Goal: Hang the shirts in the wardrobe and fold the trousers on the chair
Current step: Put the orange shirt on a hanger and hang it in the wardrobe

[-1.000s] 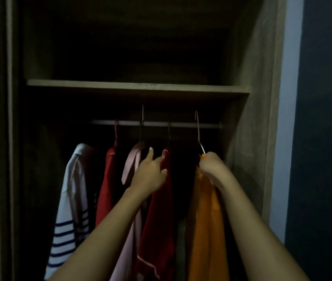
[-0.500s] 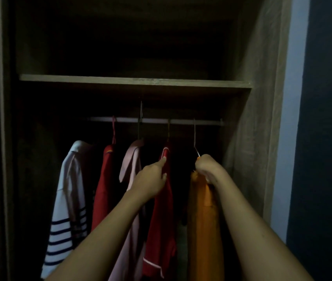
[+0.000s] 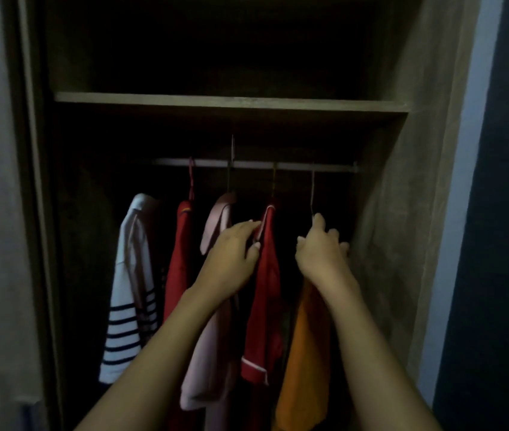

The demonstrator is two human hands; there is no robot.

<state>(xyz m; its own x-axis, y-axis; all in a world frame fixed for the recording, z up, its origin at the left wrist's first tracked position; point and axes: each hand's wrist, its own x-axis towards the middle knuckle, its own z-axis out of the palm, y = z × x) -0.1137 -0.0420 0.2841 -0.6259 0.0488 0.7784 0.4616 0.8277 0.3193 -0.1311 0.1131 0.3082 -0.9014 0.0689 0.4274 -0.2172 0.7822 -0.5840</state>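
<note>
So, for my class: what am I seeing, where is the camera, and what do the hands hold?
No machine here: a person's two bare arms, filmed by one camera worn on the head, looking into a dim wooden wardrobe. Under the metal rail hang five shirts: a white shirt with navy stripes, a plain red shirt, a pale pink shirt, a red shirt with white piping and an orange shirt. The left hand touches the piped red shirt's collar. The right hand, fingers loosely spread, is at the orange shirt's wire hanger, gripping nothing.
</note>
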